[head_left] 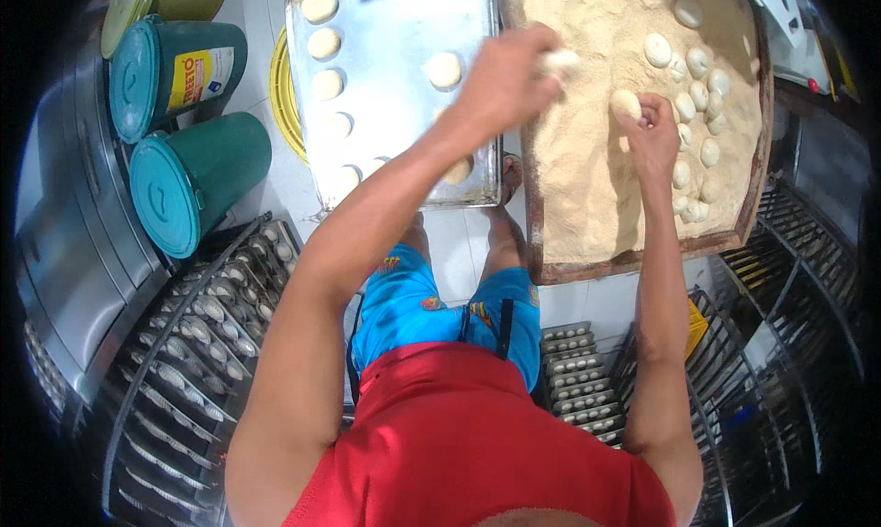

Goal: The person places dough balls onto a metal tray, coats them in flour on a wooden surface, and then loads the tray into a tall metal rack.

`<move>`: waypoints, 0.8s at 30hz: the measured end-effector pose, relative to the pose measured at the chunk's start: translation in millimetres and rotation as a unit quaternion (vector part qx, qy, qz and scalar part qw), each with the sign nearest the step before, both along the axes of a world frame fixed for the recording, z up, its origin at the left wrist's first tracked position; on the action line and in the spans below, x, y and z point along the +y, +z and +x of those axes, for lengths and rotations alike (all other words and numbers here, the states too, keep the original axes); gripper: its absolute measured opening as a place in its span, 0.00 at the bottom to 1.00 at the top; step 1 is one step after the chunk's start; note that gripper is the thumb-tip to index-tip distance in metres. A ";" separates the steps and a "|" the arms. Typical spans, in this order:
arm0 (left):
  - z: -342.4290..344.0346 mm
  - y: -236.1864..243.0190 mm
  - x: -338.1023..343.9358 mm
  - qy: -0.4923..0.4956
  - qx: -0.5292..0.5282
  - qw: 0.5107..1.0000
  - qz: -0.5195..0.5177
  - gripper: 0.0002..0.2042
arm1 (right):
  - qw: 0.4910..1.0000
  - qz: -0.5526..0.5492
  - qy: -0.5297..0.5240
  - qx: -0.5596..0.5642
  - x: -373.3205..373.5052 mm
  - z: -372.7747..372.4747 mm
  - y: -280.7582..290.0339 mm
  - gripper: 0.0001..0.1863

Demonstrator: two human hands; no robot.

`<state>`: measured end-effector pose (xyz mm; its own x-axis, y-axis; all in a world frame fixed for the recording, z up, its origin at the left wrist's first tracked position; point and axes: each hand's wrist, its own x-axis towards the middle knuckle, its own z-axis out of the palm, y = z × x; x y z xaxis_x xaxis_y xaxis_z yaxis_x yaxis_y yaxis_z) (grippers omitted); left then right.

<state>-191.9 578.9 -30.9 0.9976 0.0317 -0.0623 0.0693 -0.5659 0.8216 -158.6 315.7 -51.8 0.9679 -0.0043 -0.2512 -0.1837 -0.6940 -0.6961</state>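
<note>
Red shirt (477, 435): we wear it, with blue shorts (431, 316) beyond.
Left hand (514, 77): our grip pinches a blurred dough piece (563, 63) above the brown-rimmed tray (642, 260), near its left rim.
Right hand (655, 134): our grip pinches a dough round (626, 103) just left of clustered rounds (698, 96).
Metal tray (395, 123): left of the brown-rimmed one, bearing spaced rounds (323, 43).

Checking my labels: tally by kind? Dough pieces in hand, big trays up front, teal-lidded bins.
Dough pieces held, one in the left hand, one in the right hand: 2
Metal tray: 1
Wood-rimmed tray of tan grains: 1
Teal-lidded bins: 2
Total: 6
</note>
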 end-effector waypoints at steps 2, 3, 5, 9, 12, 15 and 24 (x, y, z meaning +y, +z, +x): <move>-9.5 -26.5 48.2 0.129 -0.058 0.987 -0.075 0.15 | 1.000 0.014 -0.016 0.004 1.6 -3.0 9.0 0.18; -8.8 -35.9 71.9 0.171 -0.002 0.984 -0.055 0.16 | 1.000 0.019 -0.013 0.004 6.6 -3.1 15.8 0.19; -1.2 -59.6 109.5 0.196 0.087 0.976 -0.026 0.18 | 0.998 0.050 0.027 -0.016 24.2 -1.5 30.9 0.20; 3.4 -96.0 137.9 0.140 0.091 0.986 0.007 0.21 | 0.980 0.090 0.163 -0.074 109.7 1.0 59.3 0.22; 1.9 -110.1 142.2 0.137 0.026 0.990 0.016 0.18 | 0.966 0.084 0.236 -0.066 181.9 10.5 45.1 0.23; -3.1 -103.4 140.1 0.182 0.022 0.983 -0.025 0.18 | 0.953 0.017 0.285 -0.101 243.9 39.8 6.6 0.23; -84.2 -100.2 111.3 0.243 -0.034 0.959 -0.141 0.13 | 0.918 -0.091 0.308 -0.235 282.2 90.1 -73.8 0.21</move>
